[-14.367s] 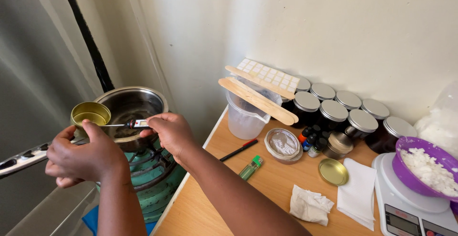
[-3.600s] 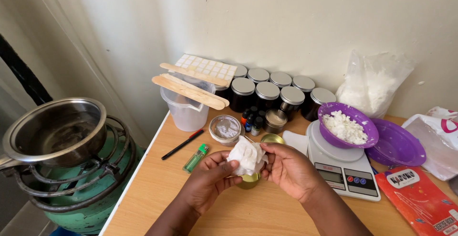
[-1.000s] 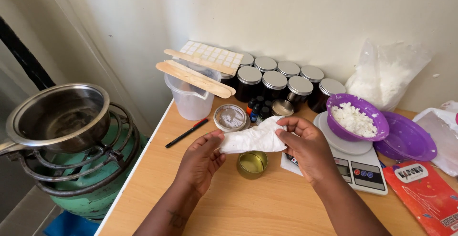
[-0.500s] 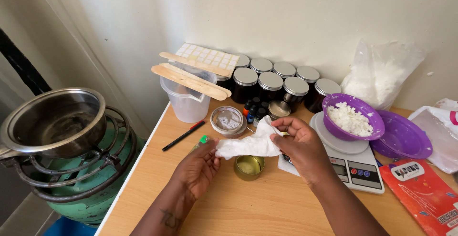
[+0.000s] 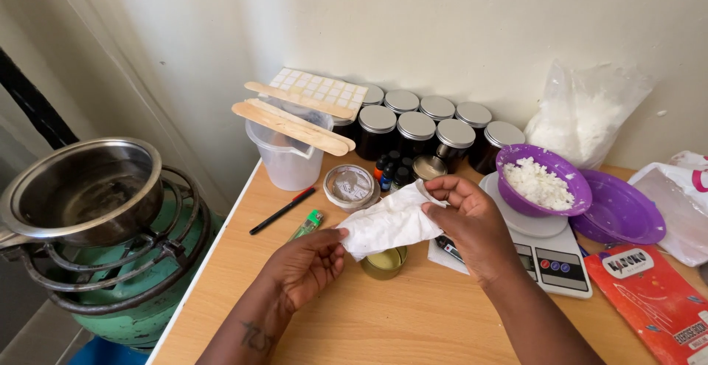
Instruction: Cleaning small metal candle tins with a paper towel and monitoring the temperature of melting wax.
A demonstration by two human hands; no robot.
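A home craft corner: gas burner point(image 5: 125, 291) beside a wooden table point(image 5: 413, 321) crowded with jars point(image 5: 417, 133).

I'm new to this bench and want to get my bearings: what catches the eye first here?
Both hands, left hand and right hand, stretch a white tissue at the centre, just above a small gold tin on the table. To the right, a purple bowl of white flakes sits on a scale. Far left, a steel pot rests on a green gas burner.
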